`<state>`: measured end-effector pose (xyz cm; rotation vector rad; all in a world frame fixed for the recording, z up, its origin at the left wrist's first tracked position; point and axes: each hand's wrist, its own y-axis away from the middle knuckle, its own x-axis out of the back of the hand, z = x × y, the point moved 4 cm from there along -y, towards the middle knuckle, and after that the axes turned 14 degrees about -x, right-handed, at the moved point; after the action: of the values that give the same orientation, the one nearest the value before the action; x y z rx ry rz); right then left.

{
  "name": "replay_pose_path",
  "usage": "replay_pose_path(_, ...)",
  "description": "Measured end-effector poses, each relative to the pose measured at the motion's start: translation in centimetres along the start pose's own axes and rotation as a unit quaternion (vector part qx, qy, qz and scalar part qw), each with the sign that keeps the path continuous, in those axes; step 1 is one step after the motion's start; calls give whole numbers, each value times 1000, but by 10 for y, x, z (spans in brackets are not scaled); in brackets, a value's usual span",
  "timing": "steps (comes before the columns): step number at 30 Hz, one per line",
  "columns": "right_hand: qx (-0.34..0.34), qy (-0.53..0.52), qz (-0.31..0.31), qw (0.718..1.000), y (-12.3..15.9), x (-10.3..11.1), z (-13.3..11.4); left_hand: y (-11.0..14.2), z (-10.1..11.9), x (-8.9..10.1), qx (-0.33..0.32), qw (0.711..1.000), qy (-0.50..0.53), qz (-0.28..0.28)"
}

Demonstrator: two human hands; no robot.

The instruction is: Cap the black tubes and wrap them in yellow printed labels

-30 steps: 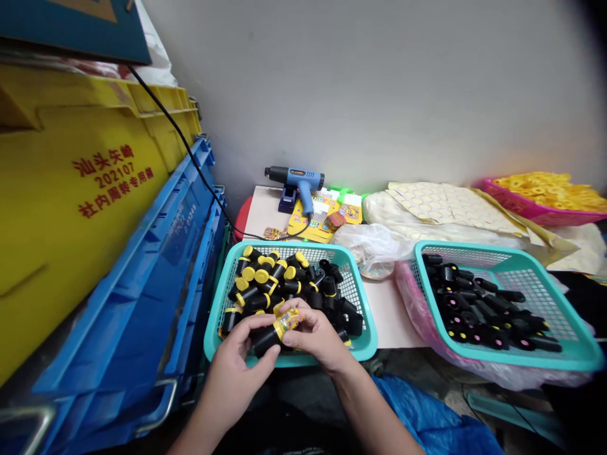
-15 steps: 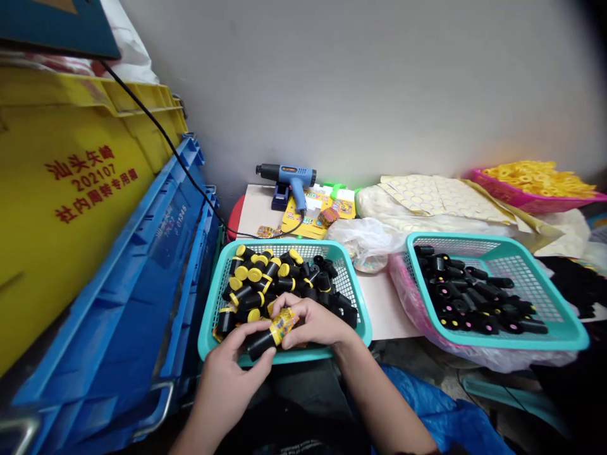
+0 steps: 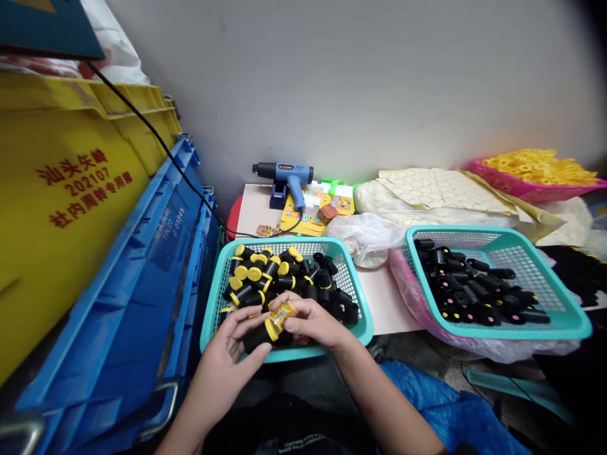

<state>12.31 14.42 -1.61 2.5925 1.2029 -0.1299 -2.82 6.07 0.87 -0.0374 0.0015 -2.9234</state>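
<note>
My left hand is closed around a black cylinder with a yellow end, tilted up to the right. At that yellow end my right hand pinches a small printed yellow label between thumb and fingers. Whether the label is around the end or only against it, I cannot tell. Both hands are over the near side of a turquoise basket. Inside lie many black cylinders, those on the left with yellow caps. More printed labels are partly hidden beneath my hands.
A blue heat gun stands at the back, its black cord running left. Right of a plastic bag sits another turquoise basket of black parts. A pink basket holds yellow pieces. Stacked yellow and blue crates border the left.
The printed label has turned in my right fingers and shows another face. The cylinder's yellow end is more exposed, and my left fingers have shifted on the cylinder. The camera view moved slightly.
</note>
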Motion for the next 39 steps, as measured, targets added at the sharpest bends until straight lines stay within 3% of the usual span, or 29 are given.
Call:
replay_pose_path(6, 11, 6, -7, 1000, -1, -2, 6, -1, 6, 0, -7, 993, -117, -12)
replay_pose_path(12, 27, 34, 6, 999, -1, -6, 2, -1, 5, -2, -22, 991, -129, -32)
replay_pose_path(15, 32, 83, 18, 996, 6, -6, -9, -3, 2, 1, -27, 994, -108, -14)
replay_pose_path(18, 26, 179, 110, 977, 15, 10, -25, -5, -3, 11, -33, 996, -73, 36)
replay_pose_path(20, 9, 233, 219, 948, 20, 33, -36, -6, -8, 19, -28, 996, -62, 61)
replay_pose_path(23, -28, 314, 352, 881, 20, 68, -44, -5, -17, 23, -14, 996, -59, 66)
replay_pose_path(26, -1, 463, 435, 772, 18, 84, -50, -5, -20, 20, -16, 997, -59, 49)
replay_pose_path(28, 37, 526, 481, 701, 19, 81, -50, -6, -18, 19, -19, 997, -66, 44)
replay_pose_path(29, 55, 537, 496, 680, 20, 76, -49, -6, -17, 19, -20, 996, -70, 48)
replay_pose_path(30, 71, 541, 498, 674, 21, 69, -46, -7, -16, 20, -21, 996, -74, 55)
replay_pose_path(32, 94, 540, 457, 701, 19, 50, -38, -9, -14, 23, -29, 994, -82, 69)
replay_pose_path(35, 96, 567, 303, 760, 5, 15, -21, -17, -17, 25, -46, 992, -99, 69)
replay_pose_path(37, 92, 599, 215, 766, -8, -2, -15, -27, -20, 24, -68, 985, -139, 71)
replay_pose_path(39, 90, 605, 186, 769, -18, -7, -16, -40, -22, 23, -116, 968, -210, 78)
